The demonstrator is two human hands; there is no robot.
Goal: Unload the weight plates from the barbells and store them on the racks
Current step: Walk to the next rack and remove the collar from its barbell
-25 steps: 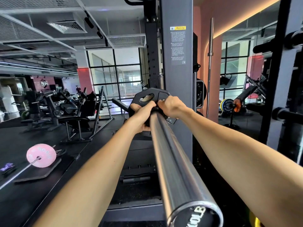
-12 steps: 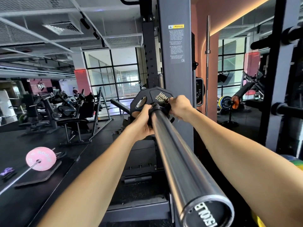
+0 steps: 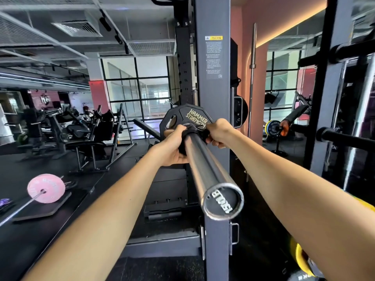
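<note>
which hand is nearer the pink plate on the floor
Left. The left hand is on the bar's left side, the side of the pink plate; the right hand is across the bar, farther off.

Glossy metal barbell sleeve (image 3: pixel 205 169), matt black plate (image 3: pixel 188 116)

A commercial gym floor, seen from inside a power rack.

Beyond the fingers (image 3: pixel 176 132), a black Hammer Strength weight plate (image 3: pixel 188 118) sits on a steel barbell (image 3: pixel 205 167) beside a grey rack upright (image 3: pixel 213 94) carrying a warning label (image 3: pixel 213 57). Left of the fingers stand black exercise machines (image 3: pixel 81 130) on dark rubber flooring (image 3: pixel 50 230), with a pink plate (image 3: pixel 46 188) on a second bar; tall grid windows (image 3: pixel 138 88) lie farther back.
</note>
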